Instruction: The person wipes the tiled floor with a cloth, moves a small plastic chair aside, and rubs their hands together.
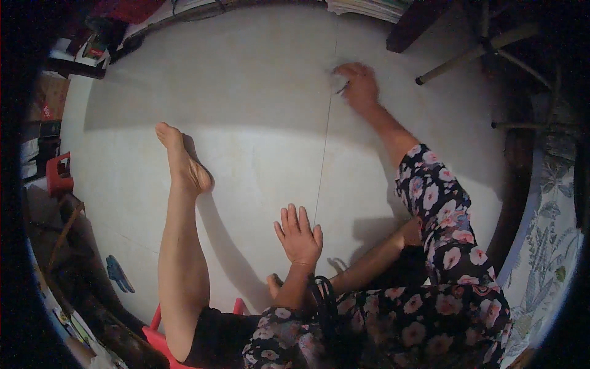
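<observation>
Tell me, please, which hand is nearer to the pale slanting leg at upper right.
Right. The right hand is left of the pale slanting leg; the left hand is much lower in the picture, farther away.

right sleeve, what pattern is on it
The right sleeve is dark with pink and white flowers; it shows best in the head view.

A home, it seems: pale tiled floor (264,92), leaf-patterned cloth (541,264) and a bare foot (184,163).

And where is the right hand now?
In the head view, the right hand is upper right of centre, beside the floor seam, left of a thin furniture leg.
</observation>
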Demonstrator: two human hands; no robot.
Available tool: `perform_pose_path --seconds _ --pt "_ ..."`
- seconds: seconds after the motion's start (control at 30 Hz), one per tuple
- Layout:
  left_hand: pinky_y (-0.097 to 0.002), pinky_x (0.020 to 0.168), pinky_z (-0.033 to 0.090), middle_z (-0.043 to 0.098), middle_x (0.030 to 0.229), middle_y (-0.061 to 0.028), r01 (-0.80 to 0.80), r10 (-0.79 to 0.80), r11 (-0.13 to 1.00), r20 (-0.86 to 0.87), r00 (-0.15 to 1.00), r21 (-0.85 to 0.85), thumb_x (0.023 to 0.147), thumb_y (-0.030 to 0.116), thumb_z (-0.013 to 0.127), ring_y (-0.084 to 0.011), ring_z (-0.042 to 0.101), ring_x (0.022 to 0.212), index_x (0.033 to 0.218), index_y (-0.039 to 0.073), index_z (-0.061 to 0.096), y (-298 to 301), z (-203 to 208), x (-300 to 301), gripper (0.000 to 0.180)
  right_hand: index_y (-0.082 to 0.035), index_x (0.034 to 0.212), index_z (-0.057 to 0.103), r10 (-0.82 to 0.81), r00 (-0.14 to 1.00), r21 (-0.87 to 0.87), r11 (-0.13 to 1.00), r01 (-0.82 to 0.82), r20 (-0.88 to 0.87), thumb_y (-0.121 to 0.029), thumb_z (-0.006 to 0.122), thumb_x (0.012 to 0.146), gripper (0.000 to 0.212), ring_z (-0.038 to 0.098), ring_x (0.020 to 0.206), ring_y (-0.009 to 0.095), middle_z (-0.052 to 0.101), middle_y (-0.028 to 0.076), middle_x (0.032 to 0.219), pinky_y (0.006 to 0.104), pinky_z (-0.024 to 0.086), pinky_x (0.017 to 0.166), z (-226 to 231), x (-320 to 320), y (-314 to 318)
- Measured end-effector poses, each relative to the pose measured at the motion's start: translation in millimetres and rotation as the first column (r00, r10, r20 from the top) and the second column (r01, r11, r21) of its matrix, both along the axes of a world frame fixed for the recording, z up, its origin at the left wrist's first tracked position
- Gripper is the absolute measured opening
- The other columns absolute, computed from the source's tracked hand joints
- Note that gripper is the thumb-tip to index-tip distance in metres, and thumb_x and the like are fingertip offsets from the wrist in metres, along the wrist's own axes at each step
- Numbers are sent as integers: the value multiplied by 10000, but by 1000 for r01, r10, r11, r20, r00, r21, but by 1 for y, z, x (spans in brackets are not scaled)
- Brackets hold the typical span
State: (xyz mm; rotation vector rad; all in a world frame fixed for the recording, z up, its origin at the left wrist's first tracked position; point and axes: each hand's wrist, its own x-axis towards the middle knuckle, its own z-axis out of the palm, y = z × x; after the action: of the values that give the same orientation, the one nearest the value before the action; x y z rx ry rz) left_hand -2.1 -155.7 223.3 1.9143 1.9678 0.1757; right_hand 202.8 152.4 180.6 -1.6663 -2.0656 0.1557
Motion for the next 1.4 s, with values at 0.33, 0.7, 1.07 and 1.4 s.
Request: perform_pose_path --seconds 0.33,0.7,1.07,1.4 --pt "-538 1025 127 260 1375 -170 -14 14 997 4 1000 71 767 243 537 -349 200 1289 1274 49 356 10 -2 -10 573 -117 813 654 455 783 -225 785 -577 -424 70 541 631 285 532 913 242 618 19 909 307 429 805 30 -76 -118" --pt "-542 1014 174 291 1373 -125 -14 16 998 -32 999 65 787 315 530 -305 238 1283 1268 99 396 14 -3 1 544 -123 981 630 -117 993 64 991 114 34 63 462 648 417 571 933 258 605 80 1024 330 454 831 1 -2 65" --pt "-538 1021 139 290 1365 -155 7 -6 998 -7 1000 68 773 291 534 -337 216 1284 1266 68 381 1 -2 -9 562 -130 714 622 664 668 -78 687 -722 -338 50 575 576 231 493 932 224 601 -36 944 344 417 786 23 -129 -102" --pt "-511 1043 126 254 1396 -143 14 -14 991 -1 1000 133 796 264 512 -314 189 1301 1278 53 363 15 -5 -5 546 -55 812 648 65 844 -284 926 -250 -532 102 380 602 375 540 963 272 607 97 978 292 401 878 55 3 -133"
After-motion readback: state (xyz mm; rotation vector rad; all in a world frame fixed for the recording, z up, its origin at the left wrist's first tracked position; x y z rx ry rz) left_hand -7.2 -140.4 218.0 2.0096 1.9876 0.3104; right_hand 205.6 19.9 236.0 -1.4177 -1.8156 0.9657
